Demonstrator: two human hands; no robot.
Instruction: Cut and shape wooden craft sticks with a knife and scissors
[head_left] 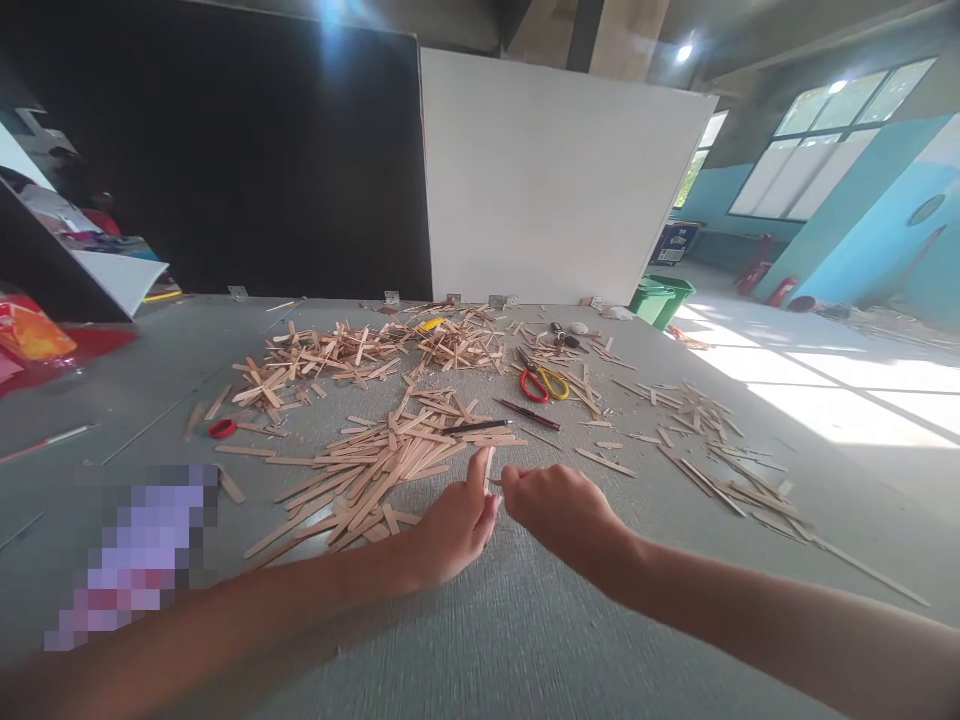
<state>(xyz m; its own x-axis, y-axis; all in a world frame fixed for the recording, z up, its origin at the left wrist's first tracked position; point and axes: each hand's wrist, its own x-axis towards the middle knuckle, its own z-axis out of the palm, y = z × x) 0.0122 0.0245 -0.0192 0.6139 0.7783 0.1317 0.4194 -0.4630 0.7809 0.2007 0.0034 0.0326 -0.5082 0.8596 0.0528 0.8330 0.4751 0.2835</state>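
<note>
My left hand [456,525] is closed around a short wooden craft stick [489,464], which stands upright between thumb and forefinger. Close beside it, my right hand [559,508] is closed, knuckles up. A thin sliver pokes out from its fingertips toward the stick; what it belongs to is hidden. Both hands are just above the grey table. Beyond them lies a loose pile of craft sticks [397,450], with a black pen [476,426] on top. A dark red pen [529,414] and scissors with red and yellow handles [544,382] lie behind the right hand.
More craft sticks [330,350] are heaped at the back, with a yellow tool [431,325] among them. Cut pieces [697,410] scatter to the right. A red ring [222,429] and a blurred purple item [142,540] lie left. Black [300,150] and white panels [555,180] stand behind.
</note>
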